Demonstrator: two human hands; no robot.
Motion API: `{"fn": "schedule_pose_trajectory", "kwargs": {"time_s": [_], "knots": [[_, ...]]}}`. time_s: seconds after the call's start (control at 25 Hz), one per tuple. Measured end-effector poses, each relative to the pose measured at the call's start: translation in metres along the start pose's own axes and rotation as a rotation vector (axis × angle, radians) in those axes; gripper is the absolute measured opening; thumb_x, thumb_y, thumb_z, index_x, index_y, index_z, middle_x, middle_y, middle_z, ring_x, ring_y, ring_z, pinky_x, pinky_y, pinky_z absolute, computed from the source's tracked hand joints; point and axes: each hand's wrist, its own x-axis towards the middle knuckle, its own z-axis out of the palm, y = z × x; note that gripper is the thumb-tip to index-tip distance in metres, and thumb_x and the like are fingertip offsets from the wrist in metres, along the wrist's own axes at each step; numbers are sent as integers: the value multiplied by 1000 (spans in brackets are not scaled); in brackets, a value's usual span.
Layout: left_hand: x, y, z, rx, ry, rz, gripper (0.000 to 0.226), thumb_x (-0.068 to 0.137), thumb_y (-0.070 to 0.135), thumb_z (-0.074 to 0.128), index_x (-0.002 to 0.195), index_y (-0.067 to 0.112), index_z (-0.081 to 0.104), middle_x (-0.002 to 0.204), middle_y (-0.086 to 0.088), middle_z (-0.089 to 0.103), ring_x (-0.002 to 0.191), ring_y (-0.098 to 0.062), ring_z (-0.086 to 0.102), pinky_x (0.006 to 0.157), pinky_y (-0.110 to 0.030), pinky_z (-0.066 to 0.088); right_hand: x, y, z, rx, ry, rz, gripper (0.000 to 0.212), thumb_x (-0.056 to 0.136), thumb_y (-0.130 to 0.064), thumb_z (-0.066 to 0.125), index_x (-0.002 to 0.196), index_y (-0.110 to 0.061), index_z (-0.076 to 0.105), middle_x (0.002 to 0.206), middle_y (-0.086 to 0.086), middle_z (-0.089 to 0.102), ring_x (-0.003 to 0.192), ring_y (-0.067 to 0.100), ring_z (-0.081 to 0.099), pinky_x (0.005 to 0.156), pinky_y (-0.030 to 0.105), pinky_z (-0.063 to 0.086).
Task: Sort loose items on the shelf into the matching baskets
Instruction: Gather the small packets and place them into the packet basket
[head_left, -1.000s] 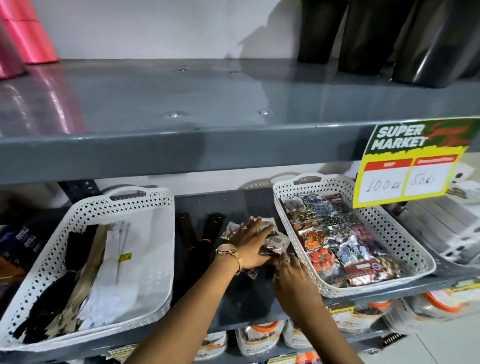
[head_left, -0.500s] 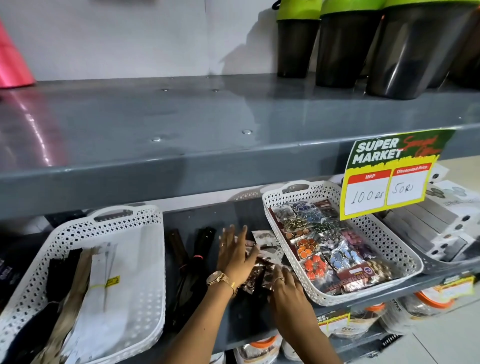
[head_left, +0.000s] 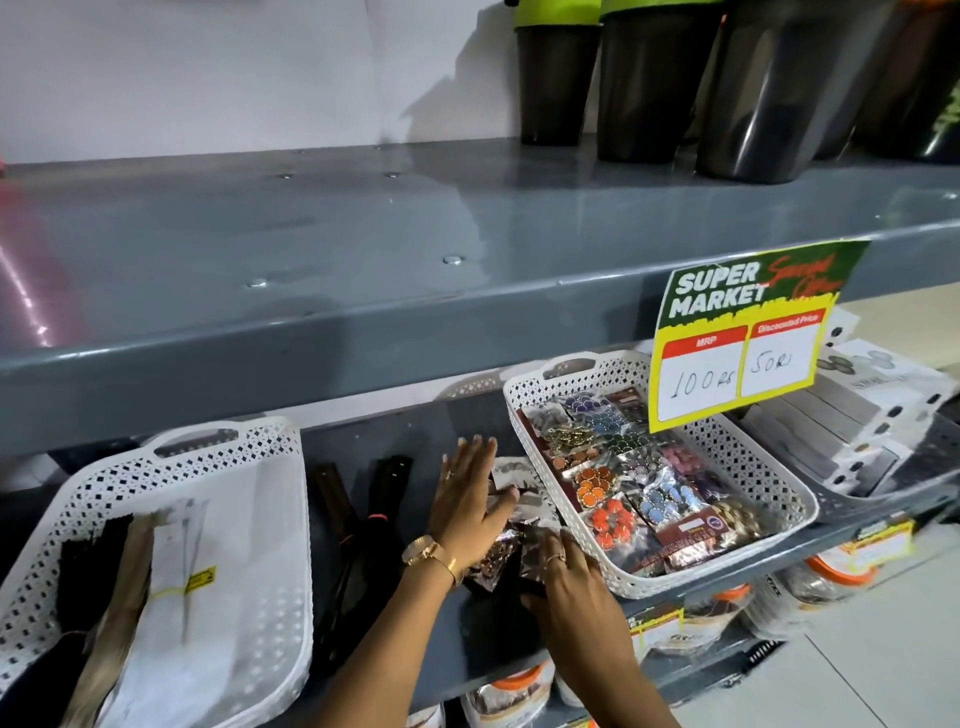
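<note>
Head view. The right basket (head_left: 795, 501), at 3 o'clock of the hands, already holds rows of button packets (head_left: 618, 478) laid flat; judged from this, most of that sort is done. The left basket (head_left: 291, 519), at 9 o'clock, holds dark and pale strips and a white packet with a yellow tag.

Between the two baskets, on the bare shelf (head_left: 415, 431), a small heap of loose packets (head_left: 506, 538) remains, just beside the right basket's near wall. The left hand (head_left: 467, 506), wearing a watch, lies flat on the heap with fingers spread, thumb pointing to 3 o'clock. The right hand (head_left: 566, 577) is cupped over the heap's near edge at 6 o'clock; whether it pinches a packet cannot be told.

Two dark strips (head_left: 363, 519) also lie loose on the shelf at 9 o'clock of the left hand, near the left basket.

Judgement: the heap and the strips are still to be sorted.
</note>
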Motion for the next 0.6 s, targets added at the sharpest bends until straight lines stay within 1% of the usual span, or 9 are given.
{"fn": "schedule_pose_trajectory", "kwargs": {"time_s": [0.08, 0.16, 0.24, 0.28, 0.32, 0.36, 0.44, 0.52, 0.6], "knots": [[16, 7, -7, 19, -179, 40, 68, 87, 47, 55, 145, 24, 28, 157, 1, 24, 147, -20, 16, 121, -39, 11, 5, 0, -3, -62, -23, -3, 69, 89, -34, 59, 145, -10, 27, 150, 9, 36, 123, 25, 52, 99, 32, 51], [33, 15, -12, 18, -331, 32, 69, 79, 51, 65, 137, 19, 44, 147, -6, 44, 136, -24, 41, 115, -42, 34, 10, -2, -8, -153, -27, -43, 51, 91, -30, 58, 134, -8, 42, 140, 10, 47, 113, 23, 58, 92, 32, 55], [44, 18, -16, 78, -308, 76, 58, 76, 46, 70, 123, 15, 59, 130, -7, 62, 118, -24, 59, 99, -34, 48, 11, -5, -12, -220, -13, -89, 36, 94, -22, 52, 127, -8, 48, 131, 11, 53, 107, 23, 60, 85, 31, 57], [47, 18, -17, 116, -251, 103, 45, 80, 40, 68, 116, 15, 64, 121, -6, 68, 109, -23, 63, 88, -28, 49, 10, -6, -12, -249, -11, -115, 34, 95, -18, 49, 127, -7, 47, 130, 13, 54, 107, 24, 59, 83, 31, 57], [48, 17, -18, 151, -187, 124, 31, 85, 33, 65, 112, 17, 67, 114, -5, 71, 102, -23, 65, 79, -24, 46, 9, -6, -12, -270, -5, -142, 34, 96, -16, 46, 128, -5, 46, 130, 15, 53, 108, 25, 58, 81, 32, 58], [49, 15, -19, 173, -137, 138, 25, 87, 27, 61, 109, 18, 68, 110, -4, 73, 98, -23, 66, 75, -24, 44, 8, -6, -11, -283, 8, -165, 35, 96, -14, 45, 129, -3, 44, 130, 17, 52, 109, 26, 58, 80, 32, 58], [50, 14, -19, 195, -161, 155, 26, 86, 35, 61, 104, 17, 68, 106, -4, 72, 94, -21, 65, 76, -27, 46, 5, -7, -17, -297, 49, -193, 33, 95, -12, 47, 127, -3, 46, 127, 17, 55, 107, 27, 59, 78, 33, 57], [53, 15, -15, 219, -250, 146, 34, 80, 42, 66, 99, 14, 65, 105, -6, 65, 96, -20, 59, 82, -33, 48, 2, -8, -30, -287, 87, -202, 26, 93, -11, 51, 118, -7, 52, 114, 12, 64, 97, 25, 65, 73, 32, 58], [57, 17, -10, 253, -235, 133, 27, 80, 31, 66, 98, 10, 65, 102, -8, 63, 97, -23, 57, 82, -34, 46, 1, -8, -48, -226, 121, -201, 16, 94, -12, 50, 108, -8, 58, 94, 7, 69, 77, 22, 69, 64, 29, 59]]}}
